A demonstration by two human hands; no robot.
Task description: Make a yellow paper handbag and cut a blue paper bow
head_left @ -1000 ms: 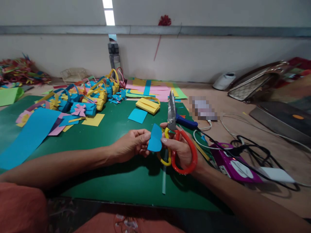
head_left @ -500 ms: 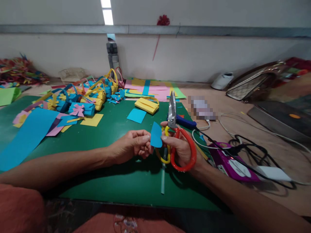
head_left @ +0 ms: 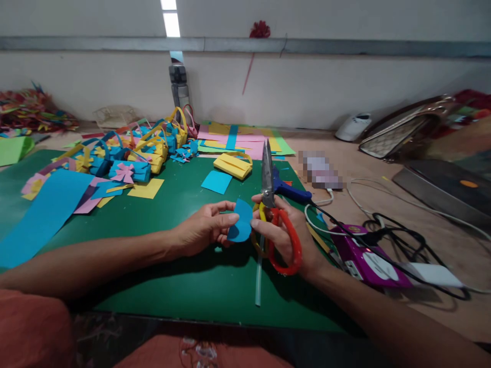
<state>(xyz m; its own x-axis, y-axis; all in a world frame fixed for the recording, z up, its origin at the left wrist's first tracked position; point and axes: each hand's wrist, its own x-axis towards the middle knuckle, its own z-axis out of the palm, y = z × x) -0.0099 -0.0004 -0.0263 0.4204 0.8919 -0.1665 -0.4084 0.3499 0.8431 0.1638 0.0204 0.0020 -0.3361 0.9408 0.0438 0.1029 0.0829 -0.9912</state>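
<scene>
A small blue piece of paper (head_left: 242,223) with a rounded edge is pinched by my left hand (head_left: 209,227). My right hand (head_left: 286,230) is closed around a pair of scissors (head_left: 268,176) with red and yellow handles, blades together and pointing up. Its thumb tip touches the right edge of the blue paper. Just behind the scissors lies a blue glue gun (head_left: 292,192), with a clear glue stick (head_left: 258,286) showing below the handles. Beyond my hands sit a yellow paper handbag (head_left: 233,165) and a blue paper square (head_left: 217,182).
Several colourful paper handbags (head_left: 130,171) crowd the left of the green mat (head_left: 184,301), beside a long blue sheet (head_left: 49,214). Coloured sheets (head_left: 249,134) lie at the back. To the right are a purple power strip (head_left: 368,260), tangled cables and a blurred-out device (head_left: 322,171).
The blue paper has turned from a folded, narrow shape to a wider, flatter one, lower and slightly left. The scissors have tilted a little to the left.
</scene>
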